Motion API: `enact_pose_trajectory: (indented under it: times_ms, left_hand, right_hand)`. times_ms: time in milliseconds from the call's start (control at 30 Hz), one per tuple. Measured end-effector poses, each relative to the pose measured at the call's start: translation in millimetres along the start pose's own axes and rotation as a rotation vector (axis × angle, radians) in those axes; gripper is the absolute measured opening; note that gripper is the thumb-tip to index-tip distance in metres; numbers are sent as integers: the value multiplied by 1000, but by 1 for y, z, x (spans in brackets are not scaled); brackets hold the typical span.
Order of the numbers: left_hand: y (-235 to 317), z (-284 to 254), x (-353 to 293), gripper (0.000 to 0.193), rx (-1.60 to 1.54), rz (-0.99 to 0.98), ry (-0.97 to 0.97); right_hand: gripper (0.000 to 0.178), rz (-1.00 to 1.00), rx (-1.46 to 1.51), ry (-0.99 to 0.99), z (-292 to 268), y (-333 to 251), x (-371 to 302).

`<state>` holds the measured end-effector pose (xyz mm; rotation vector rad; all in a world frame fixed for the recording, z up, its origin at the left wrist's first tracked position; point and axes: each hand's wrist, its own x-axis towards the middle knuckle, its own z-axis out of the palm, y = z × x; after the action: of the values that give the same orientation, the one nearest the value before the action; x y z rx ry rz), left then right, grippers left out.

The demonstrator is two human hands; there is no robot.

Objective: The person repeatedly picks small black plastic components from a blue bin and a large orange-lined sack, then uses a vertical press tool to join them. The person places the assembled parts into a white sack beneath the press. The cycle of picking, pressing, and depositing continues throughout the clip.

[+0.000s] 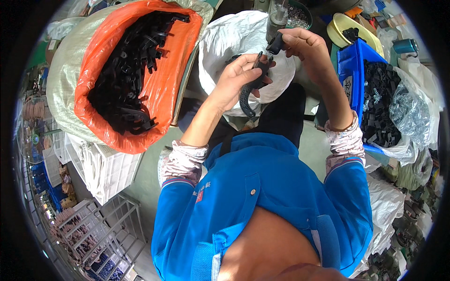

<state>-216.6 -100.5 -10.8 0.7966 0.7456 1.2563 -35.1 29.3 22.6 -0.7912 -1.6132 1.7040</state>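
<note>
My left hand [230, 85] is closed around a curved black plastic handle [246, 97] with a ribbed face, its lower end hooking downward past my fingers. My right hand [307, 48] pinches a small black plastic piece [275, 44] between thumb and fingertips, just above the handle's upper end. Whether the two parts touch is hard to make out. Both hands are over a wide white sack [220, 37] between my knees. Part of a dark piece shows in the sack behind my left fingers.
At left, a big sack with an orange liner [161, 100] holds many black plastic parts [126, 79]. A metal post [280, 14] stands beyond my hands. At right are a blue bin [350, 70] of small black pieces and a yellow basin [333, 32]. White crates [112, 171] sit at lower left.
</note>
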Motion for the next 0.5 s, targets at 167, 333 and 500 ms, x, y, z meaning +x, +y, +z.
enact_pose_trajectory:
  times_ms: [167, 333, 500]
  left_hand:
    - [1, 6, 1, 31, 16, 9, 12]
    - [-1, 6, 4, 30, 17, 29, 13]
    - [-1, 6, 8, 29, 14, 60, 39]
  right_hand:
    - [23, -10, 17, -18, 1, 8, -1]
    - [20, -89, -93, -55, 7, 9, -5]
    - [23, -65, -67, -101, 13, 10, -11]
